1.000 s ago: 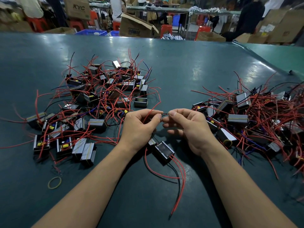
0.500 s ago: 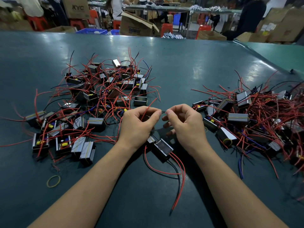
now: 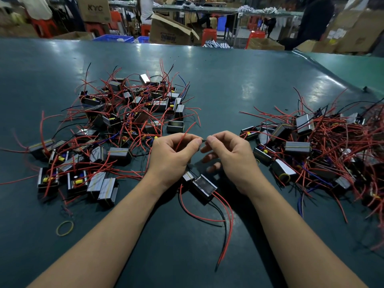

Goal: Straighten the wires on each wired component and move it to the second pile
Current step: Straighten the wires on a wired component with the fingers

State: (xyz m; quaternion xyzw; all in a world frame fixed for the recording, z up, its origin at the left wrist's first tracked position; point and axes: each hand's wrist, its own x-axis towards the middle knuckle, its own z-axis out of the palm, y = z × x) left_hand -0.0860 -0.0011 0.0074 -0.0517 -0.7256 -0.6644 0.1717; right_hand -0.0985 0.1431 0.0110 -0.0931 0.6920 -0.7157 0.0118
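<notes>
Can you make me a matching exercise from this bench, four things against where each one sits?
Things:
1. rubber band
2. component
3. KYC box
4. black wire

Places:
A. pinched between left hand and right hand
B. below the hands, between the wrists
C. alone on the mat, near left
D. far left, behind the table

Pairs: 1-C, 2-B, 3-D, 4-A
</notes>
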